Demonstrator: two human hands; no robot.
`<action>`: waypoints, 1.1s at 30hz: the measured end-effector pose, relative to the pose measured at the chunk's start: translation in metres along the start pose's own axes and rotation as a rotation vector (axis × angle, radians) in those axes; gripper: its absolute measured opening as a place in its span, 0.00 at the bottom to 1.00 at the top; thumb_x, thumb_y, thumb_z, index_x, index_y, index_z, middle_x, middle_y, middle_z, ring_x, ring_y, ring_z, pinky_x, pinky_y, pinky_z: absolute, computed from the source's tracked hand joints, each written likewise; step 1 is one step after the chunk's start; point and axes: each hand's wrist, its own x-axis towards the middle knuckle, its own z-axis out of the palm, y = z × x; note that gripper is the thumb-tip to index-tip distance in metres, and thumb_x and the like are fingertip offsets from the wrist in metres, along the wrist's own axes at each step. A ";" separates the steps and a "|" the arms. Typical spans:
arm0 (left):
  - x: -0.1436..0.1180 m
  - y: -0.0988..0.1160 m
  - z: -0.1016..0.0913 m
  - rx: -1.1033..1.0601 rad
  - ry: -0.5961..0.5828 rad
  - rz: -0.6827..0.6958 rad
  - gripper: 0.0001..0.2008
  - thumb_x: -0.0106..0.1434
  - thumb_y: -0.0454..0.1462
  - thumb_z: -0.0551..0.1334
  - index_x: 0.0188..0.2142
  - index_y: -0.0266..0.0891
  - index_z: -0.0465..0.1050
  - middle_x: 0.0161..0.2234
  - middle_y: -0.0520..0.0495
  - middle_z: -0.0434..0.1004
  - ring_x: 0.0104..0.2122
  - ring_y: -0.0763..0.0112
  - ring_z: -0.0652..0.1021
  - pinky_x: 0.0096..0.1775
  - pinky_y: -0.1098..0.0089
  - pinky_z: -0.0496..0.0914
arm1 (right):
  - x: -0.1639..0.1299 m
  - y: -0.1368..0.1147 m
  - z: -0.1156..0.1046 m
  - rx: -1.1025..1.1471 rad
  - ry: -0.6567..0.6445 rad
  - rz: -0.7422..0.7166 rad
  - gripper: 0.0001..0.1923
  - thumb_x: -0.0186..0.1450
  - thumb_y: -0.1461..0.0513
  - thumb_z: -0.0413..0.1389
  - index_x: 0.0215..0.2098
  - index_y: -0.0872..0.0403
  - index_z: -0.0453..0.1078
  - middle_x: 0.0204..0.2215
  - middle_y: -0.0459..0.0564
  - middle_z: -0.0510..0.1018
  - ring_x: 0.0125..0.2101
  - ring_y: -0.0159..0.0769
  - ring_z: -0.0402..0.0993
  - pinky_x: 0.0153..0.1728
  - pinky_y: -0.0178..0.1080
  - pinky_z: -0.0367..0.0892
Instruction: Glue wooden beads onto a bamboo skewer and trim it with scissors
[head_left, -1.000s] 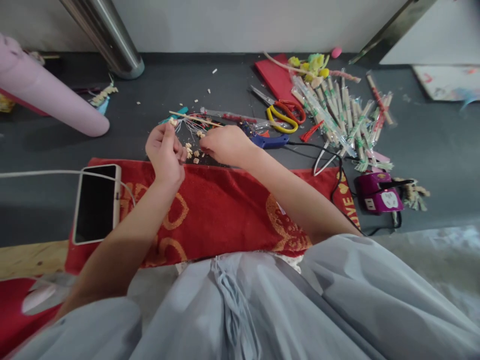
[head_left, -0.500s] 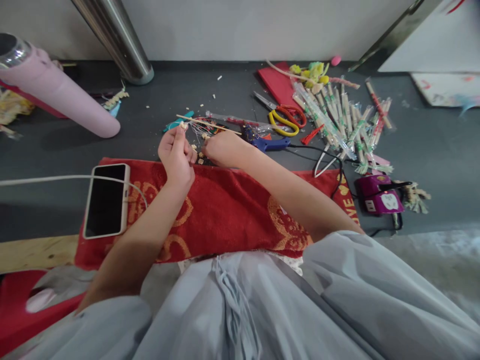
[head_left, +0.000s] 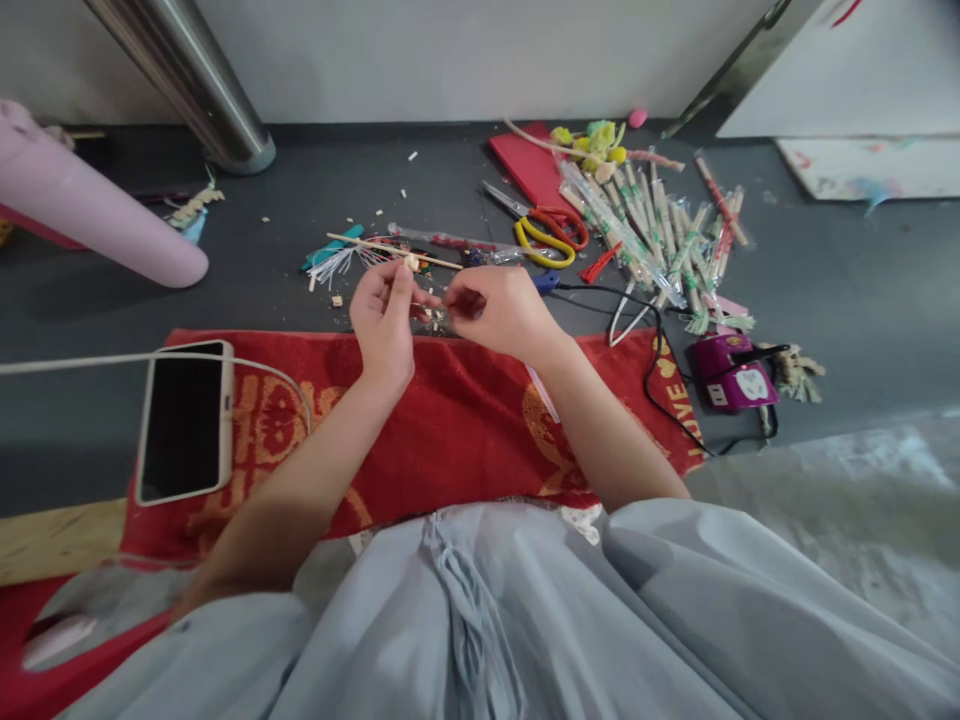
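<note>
I see a grey tabletop (head_left: 832, 300) under a red towel (head_left: 457, 430), a pink bottle (head_left: 109, 205) beyond the towel's left end. Over its far edge, the right hand (head_left: 504, 312) curls — holding what, I can't tell — with scissors (head_left: 528, 213) beyond; the left hand (head_left: 384, 318) pinches a pale piece (head_left: 411, 262) just past that edge.

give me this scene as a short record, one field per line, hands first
left hand: pinches a small pale piece
right hand: fingers curled close by; grasp unclear
beyond hands: thin stick, scissors with red and yellow handles
red cloth: bears a phone, white cable crossing it
left side: pink bottle
right side: wrapped sticks, purple box
</note>
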 end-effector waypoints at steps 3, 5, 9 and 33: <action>-0.001 -0.011 -0.002 0.042 -0.033 0.015 0.19 0.55 0.53 0.68 0.34 0.42 0.70 0.20 0.57 0.69 0.25 0.74 0.79 0.27 0.76 0.71 | -0.006 0.006 0.004 0.036 0.045 0.041 0.08 0.52 0.68 0.53 0.29 0.57 0.72 0.26 0.47 0.77 0.28 0.31 0.70 0.33 0.34 0.63; -0.002 -0.017 -0.005 0.056 -0.046 0.006 0.19 0.55 0.53 0.67 0.34 0.42 0.70 0.22 0.57 0.70 0.27 0.73 0.80 0.31 0.73 0.74 | -0.008 0.010 0.007 0.057 0.068 0.054 0.07 0.53 0.67 0.53 0.29 0.58 0.73 0.26 0.48 0.77 0.28 0.30 0.70 0.33 0.35 0.63; -0.005 -0.022 -0.007 0.065 -0.073 -0.016 0.19 0.55 0.53 0.67 0.36 0.43 0.70 0.23 0.57 0.71 0.29 0.72 0.81 0.37 0.70 0.77 | -0.008 0.015 0.013 0.091 0.114 0.075 0.06 0.53 0.67 0.54 0.29 0.57 0.72 0.26 0.47 0.77 0.27 0.29 0.69 0.32 0.34 0.63; -0.017 -0.012 0.002 -0.030 0.009 -0.150 0.18 0.53 0.49 0.71 0.33 0.41 0.69 0.22 0.57 0.70 0.30 0.73 0.80 0.36 0.72 0.76 | -0.008 0.026 0.030 0.658 0.249 0.254 0.10 0.56 0.63 0.60 0.32 0.52 0.61 0.30 0.43 0.75 0.32 0.28 0.75 0.36 0.35 0.73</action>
